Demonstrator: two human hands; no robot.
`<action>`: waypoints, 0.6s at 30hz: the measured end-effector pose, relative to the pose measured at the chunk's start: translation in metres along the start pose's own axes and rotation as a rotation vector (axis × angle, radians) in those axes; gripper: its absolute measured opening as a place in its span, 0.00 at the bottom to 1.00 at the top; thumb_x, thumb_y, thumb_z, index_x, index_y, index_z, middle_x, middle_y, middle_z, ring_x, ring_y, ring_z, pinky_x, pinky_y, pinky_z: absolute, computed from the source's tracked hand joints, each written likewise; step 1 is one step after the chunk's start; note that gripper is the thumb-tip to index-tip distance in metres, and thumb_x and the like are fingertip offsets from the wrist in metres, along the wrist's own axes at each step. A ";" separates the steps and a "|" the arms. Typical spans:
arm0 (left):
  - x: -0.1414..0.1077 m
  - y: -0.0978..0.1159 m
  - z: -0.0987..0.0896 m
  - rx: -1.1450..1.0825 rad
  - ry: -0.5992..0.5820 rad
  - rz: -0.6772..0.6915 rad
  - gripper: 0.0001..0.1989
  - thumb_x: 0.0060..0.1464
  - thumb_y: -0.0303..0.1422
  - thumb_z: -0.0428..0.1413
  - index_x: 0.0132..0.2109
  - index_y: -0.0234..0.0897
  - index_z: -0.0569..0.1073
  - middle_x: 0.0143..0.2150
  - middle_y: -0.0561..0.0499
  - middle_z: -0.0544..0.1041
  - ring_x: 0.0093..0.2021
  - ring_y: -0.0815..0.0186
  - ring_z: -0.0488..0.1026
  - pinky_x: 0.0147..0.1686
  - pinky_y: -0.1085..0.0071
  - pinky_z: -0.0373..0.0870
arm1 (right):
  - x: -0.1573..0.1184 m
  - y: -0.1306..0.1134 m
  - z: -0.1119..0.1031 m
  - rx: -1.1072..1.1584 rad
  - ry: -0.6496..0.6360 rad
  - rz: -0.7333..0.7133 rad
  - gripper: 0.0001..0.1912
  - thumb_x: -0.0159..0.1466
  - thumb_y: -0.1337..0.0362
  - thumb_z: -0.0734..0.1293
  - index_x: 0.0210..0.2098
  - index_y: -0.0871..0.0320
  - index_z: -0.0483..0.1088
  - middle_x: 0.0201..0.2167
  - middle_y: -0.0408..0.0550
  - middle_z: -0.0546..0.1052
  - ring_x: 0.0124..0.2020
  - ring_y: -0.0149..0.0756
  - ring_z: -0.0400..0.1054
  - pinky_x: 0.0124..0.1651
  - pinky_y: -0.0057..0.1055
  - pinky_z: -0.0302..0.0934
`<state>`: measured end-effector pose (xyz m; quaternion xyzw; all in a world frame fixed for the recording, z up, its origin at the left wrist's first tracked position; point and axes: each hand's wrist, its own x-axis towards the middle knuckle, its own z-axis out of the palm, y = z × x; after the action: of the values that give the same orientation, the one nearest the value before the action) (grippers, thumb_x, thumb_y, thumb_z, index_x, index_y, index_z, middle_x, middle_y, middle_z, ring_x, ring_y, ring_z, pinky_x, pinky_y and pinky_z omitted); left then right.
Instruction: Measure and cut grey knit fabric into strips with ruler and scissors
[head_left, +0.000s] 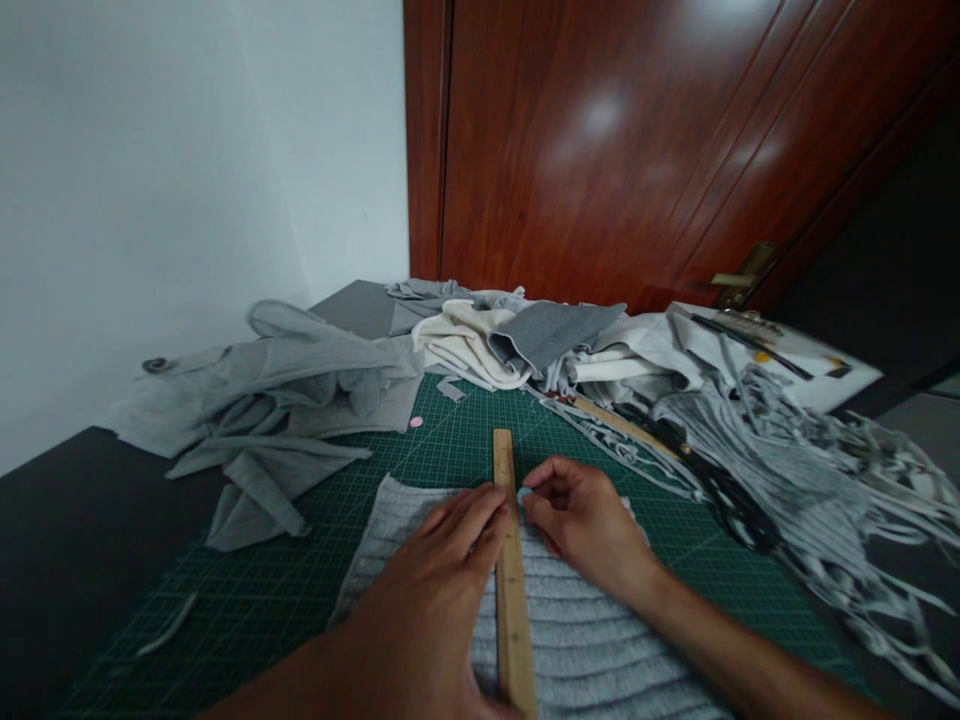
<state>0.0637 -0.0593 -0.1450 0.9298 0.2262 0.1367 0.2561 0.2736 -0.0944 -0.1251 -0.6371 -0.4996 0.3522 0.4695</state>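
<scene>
A wooden ruler (512, 600) lies lengthwise over a grey ribbed fabric piece (592, 640) on the green cutting mat (465, 415). My left hand (442, 580) presses on the ruler, its fingertips reaching the upper part and its thumb side near the bottom. Just right of the ruler's upper part, my right hand (581, 515) pinches a small light-blue disc (523, 495) between thumb and finger, close to the ruler's edge.
Grey cloth (300, 380) is heaped at the left. Cream fabric (465, 340) and scraps line the back. Black-handled scissors (731, 500) lie right, beside striped fabric (765, 470). A pink disc (416, 422) rests on the mat, behind the ribbed piece.
</scene>
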 end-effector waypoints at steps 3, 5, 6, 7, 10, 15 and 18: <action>0.004 -0.009 0.008 0.002 -0.003 0.020 0.71 0.29 0.58 0.71 0.77 0.38 0.53 0.79 0.38 0.50 0.75 0.33 0.50 0.74 0.41 0.50 | 0.003 0.005 0.004 -0.036 0.037 -0.024 0.04 0.56 0.62 0.70 0.30 0.52 0.71 0.16 0.36 0.70 0.14 0.31 0.61 0.16 0.26 0.52; 0.007 -0.011 0.009 -0.002 0.000 0.018 0.65 0.35 0.56 0.70 0.76 0.40 0.55 0.79 0.40 0.52 0.75 0.34 0.52 0.73 0.42 0.50 | 0.004 0.008 0.004 -0.055 0.054 -0.031 0.04 0.56 0.62 0.70 0.29 0.51 0.71 0.16 0.37 0.70 0.14 0.32 0.61 0.16 0.27 0.52; 0.009 -0.011 0.009 -0.002 0.000 0.011 0.60 0.40 0.55 0.69 0.76 0.41 0.56 0.78 0.41 0.54 0.74 0.35 0.54 0.73 0.42 0.51 | 0.004 0.009 0.004 -0.065 0.060 -0.036 0.04 0.56 0.62 0.70 0.29 0.51 0.71 0.16 0.37 0.70 0.14 0.33 0.61 0.16 0.28 0.52; 0.010 -0.012 0.009 0.000 0.002 0.001 0.55 0.45 0.54 0.67 0.75 0.42 0.57 0.78 0.42 0.56 0.74 0.36 0.55 0.73 0.44 0.51 | 0.004 0.010 0.004 -0.075 0.064 -0.040 0.04 0.56 0.62 0.70 0.29 0.50 0.70 0.16 0.38 0.71 0.15 0.33 0.62 0.16 0.28 0.53; 0.012 -0.014 0.010 0.005 0.008 -0.012 0.45 0.55 0.48 0.61 0.75 0.43 0.58 0.77 0.45 0.58 0.74 0.39 0.57 0.73 0.46 0.53 | 0.005 0.010 0.004 -0.101 0.063 -0.055 0.03 0.57 0.63 0.70 0.28 0.50 0.70 0.17 0.38 0.71 0.15 0.34 0.62 0.17 0.29 0.54; 0.014 -0.015 0.012 -0.007 0.015 0.003 0.42 0.58 0.43 0.60 0.75 0.41 0.58 0.77 0.42 0.58 0.75 0.41 0.56 0.73 0.42 0.53 | 0.004 0.004 0.005 -0.140 0.041 -0.082 0.04 0.57 0.66 0.69 0.28 0.51 0.69 0.18 0.38 0.70 0.17 0.33 0.61 0.18 0.28 0.54; 0.013 -0.006 0.004 -0.006 -0.017 -0.019 0.43 0.58 0.46 0.60 0.76 0.41 0.57 0.77 0.41 0.58 0.75 0.41 0.56 0.73 0.43 0.52 | -0.003 -0.002 0.002 -0.165 -0.028 -0.099 0.05 0.57 0.67 0.68 0.26 0.52 0.69 0.18 0.38 0.69 0.18 0.32 0.60 0.18 0.26 0.51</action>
<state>0.0739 -0.0496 -0.1496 0.9280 0.2326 0.1269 0.2620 0.2706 -0.0966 -0.1238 -0.6433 -0.5643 0.2950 0.4252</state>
